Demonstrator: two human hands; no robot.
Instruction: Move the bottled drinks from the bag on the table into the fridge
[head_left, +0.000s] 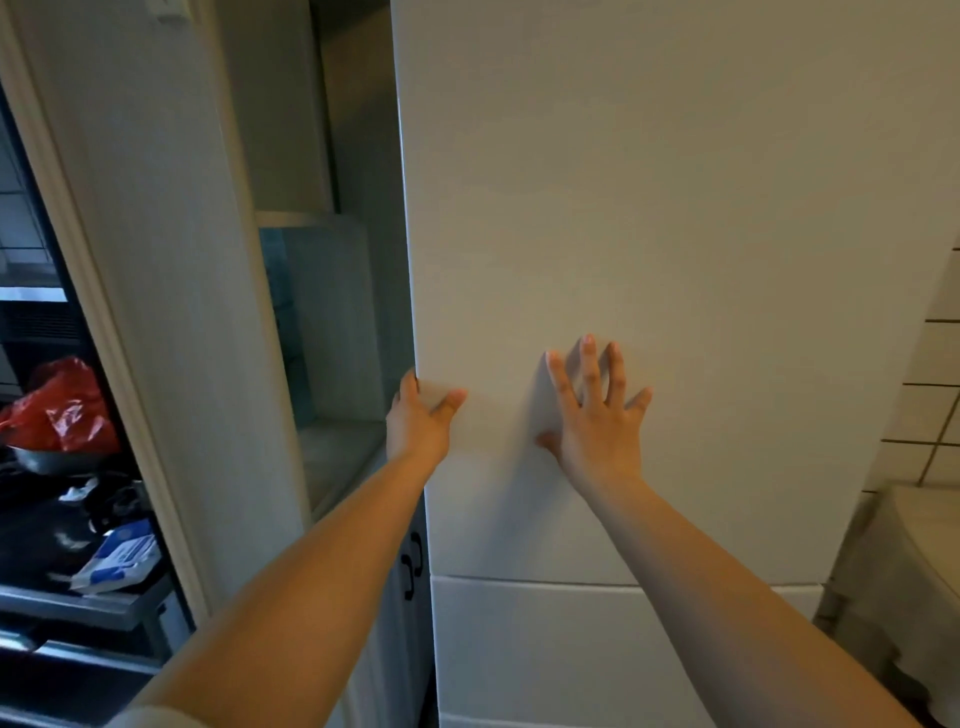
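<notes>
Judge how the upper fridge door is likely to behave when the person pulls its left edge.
The fridge door looks like a rigid flat panel, so it should swing without flexing. Its smooth face offers little grip, which fits the left hand hooking the edge. It is tall and wide, so probably heavy; the right hand lies flat against it.

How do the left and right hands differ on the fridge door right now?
The left hand hooks its fingers around the upper fridge door's left edge; the right hand lies flat on the door's face, fingers spread. Both touch the same door and hold no bottle.
</notes>
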